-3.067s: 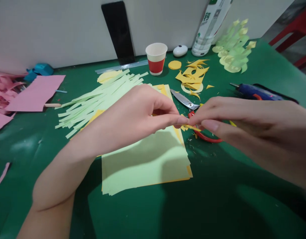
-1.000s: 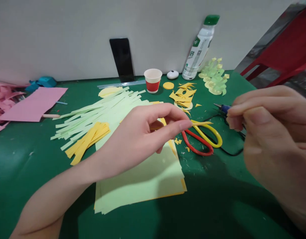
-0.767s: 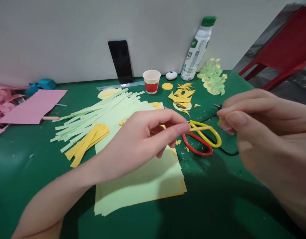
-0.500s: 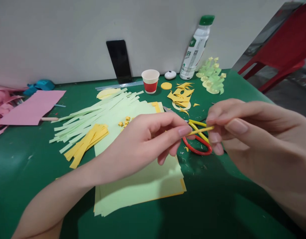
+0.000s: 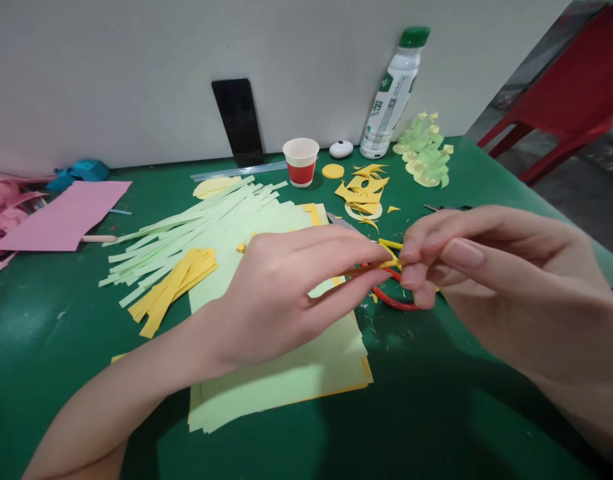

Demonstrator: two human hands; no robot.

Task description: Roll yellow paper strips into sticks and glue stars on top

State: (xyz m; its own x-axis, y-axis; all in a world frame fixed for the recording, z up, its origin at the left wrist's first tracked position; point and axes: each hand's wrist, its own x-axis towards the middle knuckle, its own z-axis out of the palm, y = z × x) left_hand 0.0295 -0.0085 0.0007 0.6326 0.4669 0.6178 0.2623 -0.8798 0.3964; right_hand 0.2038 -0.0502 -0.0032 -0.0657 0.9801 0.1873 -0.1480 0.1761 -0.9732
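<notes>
Between the two hands, over the green tabletop [image 5: 411, 433], is a narrow yellow paper strip [image 5: 394, 264]. The right hand [image 5: 486, 267] pinches its right end between thumb and fingers; the left hand [image 5: 296, 287] appears to grip it near the fingertips, though the fingers partly hide the contact. Below the strip lie scissors [image 5: 394, 304] with red and yellow handles, partly covered by the hands. A stack of pale green paper [image 5: 286, 393] lies under the left hand, yellow edges showing beneath. Left of it, flat yellow strips [image 5: 174, 288] lie overlapping, near cut pale green strips [image 5: 186, 227]. Farther back stands a red-and-white paper cup [image 5: 301, 163].
</notes>
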